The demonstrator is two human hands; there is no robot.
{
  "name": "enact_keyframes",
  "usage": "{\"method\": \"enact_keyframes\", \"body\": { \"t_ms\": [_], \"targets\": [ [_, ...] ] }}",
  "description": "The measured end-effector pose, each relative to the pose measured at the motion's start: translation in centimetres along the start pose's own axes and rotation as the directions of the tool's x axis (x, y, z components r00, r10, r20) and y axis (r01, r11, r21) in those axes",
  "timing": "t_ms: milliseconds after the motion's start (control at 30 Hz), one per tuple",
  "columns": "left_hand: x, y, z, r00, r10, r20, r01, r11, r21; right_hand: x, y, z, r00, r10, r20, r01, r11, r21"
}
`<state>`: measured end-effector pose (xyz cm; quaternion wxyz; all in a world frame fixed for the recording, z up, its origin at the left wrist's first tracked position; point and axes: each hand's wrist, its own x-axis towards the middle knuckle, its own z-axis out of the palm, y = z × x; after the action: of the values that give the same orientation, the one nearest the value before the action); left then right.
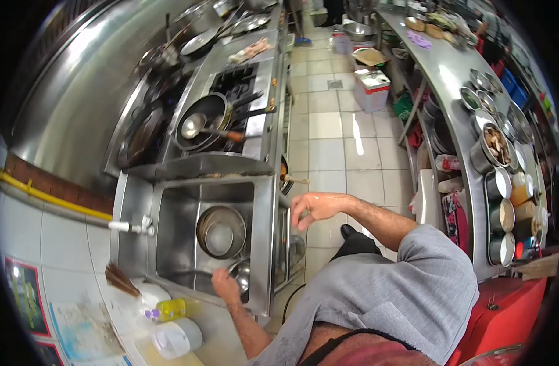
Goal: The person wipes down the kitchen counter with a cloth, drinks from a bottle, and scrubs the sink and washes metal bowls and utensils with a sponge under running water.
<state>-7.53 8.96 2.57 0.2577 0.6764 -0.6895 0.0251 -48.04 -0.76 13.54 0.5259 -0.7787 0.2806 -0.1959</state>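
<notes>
My left hand [226, 287] is at the near end of the sink [182, 213], its fingers closed at the rim of a shiny metal bowl [241, 277]. Beside that bowl, a round metal pan [221, 232] rests on the sink floor. My right hand [316, 208] hangs in the air past the sink's right edge, fingers loosely bent and apart, with nothing visible in it.
A white tap [133, 227] reaches over the sink. A wok [197, 113] with a ladle [195, 125] sits on the stove. By the sink are a yellow soap bottle [169, 310] and a whisk brush [121, 279]. Food containers [504, 215] line the right counter.
</notes>
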Motion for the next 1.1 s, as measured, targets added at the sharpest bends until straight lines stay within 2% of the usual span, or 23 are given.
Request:
{"method": "enact_keyframes", "body": {
  "t_ms": [33,100,133,167,233,267,333,433,467,500,567,667,700,733,800,867,900,933,967,1000,1033,1067,1100],
  "targets": [
    [1.3,1.4,-1.2,0.992,-0.088,-0.095,0.085,0.996,-0.039,-1.6,-2.0,-1.1,0.998,-0.056,0.012,0.055,0.993,0.105],
    [3.5,3.7,-2.9,0.937,-0.123,-0.326,0.112,0.992,-0.051,-4.3,-5.3,-2.8,0.956,-0.292,0.021,0.280,0.931,0.233],
    [4.9,6.8,-4.1,0.866,-0.359,-0.348,0.238,0.908,-0.344,-5.5,-7.1,-3.8,0.897,-0.436,0.073,0.412,0.885,0.219],
    [5.8,6.9,-4.2,0.840,-0.441,-0.315,0.326,0.875,-0.358,-6.7,-8.8,-4.6,0.817,-0.562,0.128,0.530,0.820,0.218],
    [8.5,12.3,-5.4,0.767,-0.579,-0.276,0.345,0.735,-0.583,-9.0,-11.4,-5.9,0.645,-0.734,0.213,0.699,0.679,0.224],
    [9.4,14.1,-4.9,0.771,-0.574,-0.277,0.335,0.735,-0.590,-10.0,-11.9,-6.5,0.647,-0.732,0.213,0.701,0.681,0.211],
    [11.2,17.3,-4.0,0.830,-0.464,-0.310,0.140,0.711,-0.690,-12.4,-12.1,-8.0,0.538,-0.789,0.297,0.735,0.612,0.292],
    [13.7,22.9,-1.8,0.900,-0.346,-0.266,0.048,0.685,-0.727,-16.0,-10.8,-11.0,0.527,-0.781,0.334,0.740,0.615,0.271],
    [14.6,24.4,-0.4,0.919,-0.265,-0.292,-0.037,0.679,-0.733,-17.4,-10.4,-12.0,0.533,-0.789,0.305,0.748,0.608,0.266],
    [15.2,28.4,-0.5,0.924,-0.332,-0.190,0.094,0.678,-0.729,-18.8,-9.9,-13.0,0.552,-0.769,0.323,0.731,0.633,0.255],
    [16.4,31.1,2.2,0.964,-0.232,-0.132,0.070,0.697,-0.714,-21.7,-9.2,-14.9,0.577,-0.750,0.324,0.715,0.655,0.243],
    [18.0,34.5,6.5,0.990,-0.130,-0.048,0.055,0.689,-0.723,-25.9,-8.4,-16.2,0.616,-0.778,0.125,0.770,0.628,0.115],
    [18.3,36.8,7.3,0.992,-0.122,-0.025,0.067,0.693,-0.718,-27.3,-8.1,-16.5,0.580,-0.805,-0.121,0.782,0.592,-0.195],
    [18.7,37.3,8.7,0.997,-0.080,-0.011,0.049,0.713,-0.699,-28.8,-7.8,-16.5,0.460,-0.821,-0.338,0.663,0.571,-0.485],
    [19.6,39.5,11.0,1.000,-0.008,0.019,0.019,0.729,-0.684,-32.6,-6.7,-16.9,0.257,-0.808,-0.531,0.261,0.587,-0.766],
    [19.7,42.7,12.3,0.984,0.042,0.175,0.097,0.694,-0.713,-35.1,-6.8,-17.3,0.031,-0.817,-0.576,-0.046,0.574,-0.817],
    [20.2,43.9,13.4,0.976,0.071,0.205,0.097,0.705,-0.703,-35.3,-7.1,-17.3,0.017,-0.799,-0.601,-0.075,0.598,-0.798],
    [20.5,44.7,14.6,0.970,0.103,0.219,0.070,0.746,-0.662,-34.6,-7.4,-17.5,-0.188,-0.787,-0.588,-0.155,0.615,-0.773],
    [20.5,44.9,15.5,0.962,0.128,0.242,0.047,0.792,-0.609,-34.0,-7.6,-17.4,-0.295,-0.756,-0.585,-0.200,0.648,-0.735],
    [20.5,45.0,16.6,0.953,0.140,0.269,0.060,0.782,-0.620,-33.5,-7.7,-17.2,-0.398,-0.715,-0.575,-0.234,0.685,-0.690],
    [20.6,45.9,18.0,0.945,0.152,0.288,0.073,0.764,-0.642,-33.1,-7.7,-17.2,-0.343,-0.771,-0.536,-0.691,0.594,-0.412],
    [20.4,46.5,18.7,0.937,0.134,0.323,0.111,0.761,-0.639,-32.7,-7.7,-17.1,-0.248,-0.801,-0.545,-0.949,0.313,-0.028],
    [20.2,46.9,19.7,0.925,0.151,0.348,0.135,0.726,-0.674,-32.3,-7.9,-17.0,-0.142,-0.787,-0.601,-0.937,-0.088,0.337]
  ]
}}
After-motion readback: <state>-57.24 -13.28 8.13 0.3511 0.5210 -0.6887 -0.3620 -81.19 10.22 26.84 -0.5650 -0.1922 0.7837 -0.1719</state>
